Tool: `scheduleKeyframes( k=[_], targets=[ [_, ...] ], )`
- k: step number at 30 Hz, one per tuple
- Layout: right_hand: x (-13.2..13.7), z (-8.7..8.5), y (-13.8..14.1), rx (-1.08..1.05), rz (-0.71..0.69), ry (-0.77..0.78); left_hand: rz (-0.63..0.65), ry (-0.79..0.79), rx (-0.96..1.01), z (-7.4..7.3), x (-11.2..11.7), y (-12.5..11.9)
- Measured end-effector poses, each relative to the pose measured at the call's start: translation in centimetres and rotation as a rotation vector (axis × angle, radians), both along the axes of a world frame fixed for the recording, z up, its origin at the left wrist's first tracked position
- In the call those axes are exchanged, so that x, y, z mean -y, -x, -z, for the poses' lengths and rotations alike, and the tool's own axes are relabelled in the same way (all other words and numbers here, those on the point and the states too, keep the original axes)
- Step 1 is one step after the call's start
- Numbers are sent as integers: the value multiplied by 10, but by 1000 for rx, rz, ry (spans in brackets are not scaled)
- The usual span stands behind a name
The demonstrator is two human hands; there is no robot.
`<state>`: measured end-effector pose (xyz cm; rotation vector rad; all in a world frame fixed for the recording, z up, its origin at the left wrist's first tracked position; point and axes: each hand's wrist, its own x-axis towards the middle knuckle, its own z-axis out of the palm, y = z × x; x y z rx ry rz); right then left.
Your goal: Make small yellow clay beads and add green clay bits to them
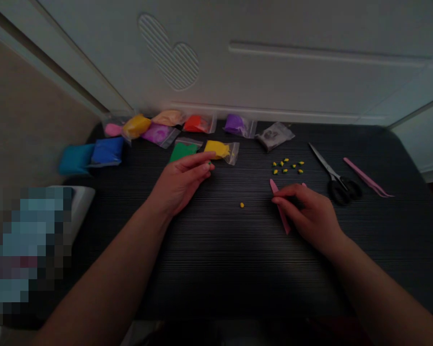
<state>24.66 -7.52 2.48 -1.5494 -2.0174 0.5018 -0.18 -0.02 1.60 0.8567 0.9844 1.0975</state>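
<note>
My left hand (182, 180) hovers over the table near the green clay bag (183, 150), its thumb and fingers pinched together on a tiny bit of green clay (210, 163). To the right, my right hand (306, 211) is closed, thumb and forefinger pinching a flat pink modelling tool (283, 221) by its upper part. The tip of another pink piece (303, 184) shows behind that hand; the rest is hidden. Between the hands lies a small yellow clay ball (242, 205). Several small yellow-and-green clay pieces (285, 170) are grouped beyond my right hand.
Black-handled scissors (334, 175) and a pink tool (366, 178) lie at the right. Bags of coloured clay line the back, including yellow (217, 149), red (198, 124), purple (236, 125) and blue (107, 151). A white panel (274, 81) rises behind the dark table (216, 269).
</note>
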Motion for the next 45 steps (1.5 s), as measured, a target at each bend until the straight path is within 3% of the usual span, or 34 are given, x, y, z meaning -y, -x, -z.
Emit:
scheduleKeyframes(
  k=[8,28,37,45],
  targets=[
    [-2,0,-3,-13,80,-7,4,63,54,3,-7,2],
    [-8,5,-1,96,-82,-24,54,16,52,1,-6,3],
    [-12,10,2,218,-69,8,89,6,62,4,-8,5],
    [-11,7,-2,124,-57,3,86,27,61,1,-5,4]
  ],
)
